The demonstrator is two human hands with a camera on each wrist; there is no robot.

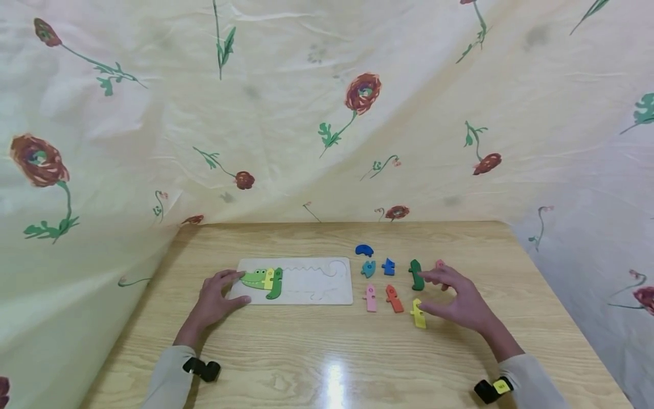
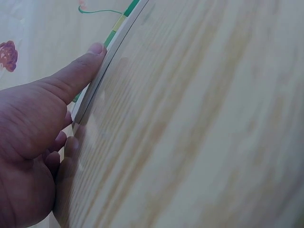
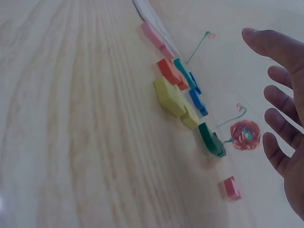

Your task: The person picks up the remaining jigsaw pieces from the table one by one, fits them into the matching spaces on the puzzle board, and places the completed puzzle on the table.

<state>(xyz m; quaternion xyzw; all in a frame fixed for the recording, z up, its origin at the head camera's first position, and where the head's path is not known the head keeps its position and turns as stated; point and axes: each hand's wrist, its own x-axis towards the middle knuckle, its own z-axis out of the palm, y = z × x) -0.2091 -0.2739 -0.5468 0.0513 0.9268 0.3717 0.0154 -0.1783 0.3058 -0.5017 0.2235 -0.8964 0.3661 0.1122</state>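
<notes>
A white puzzle board (image 1: 311, 284) lies on the table, with a green crocodile head (image 1: 252, 279), a yellow piece (image 1: 268, 279) and a green leg piece (image 1: 276, 287) set in its left part. My left hand (image 1: 217, 298) holds the board's left end, thumb along the near edge (image 2: 97, 52) and fingers at the left side. Over the loose pieces hovers my right hand (image 1: 457, 295), thumb and fingers apart, nothing held. Nearest to it are a dark green piece (image 1: 416, 275), a yellow piece (image 1: 419, 315) and a pink piece (image 3: 231, 188), partly hidden by the fingers in the head view.
Between board and right hand lie a light pink piece (image 1: 370, 299), a red piece (image 1: 394, 299), a teal piece (image 1: 368, 268), a blue piece (image 1: 389, 267) and a dark blue curved piece (image 1: 364, 250). A flowered cloth (image 1: 286, 130) hangs behind the wooden table (image 1: 286, 352).
</notes>
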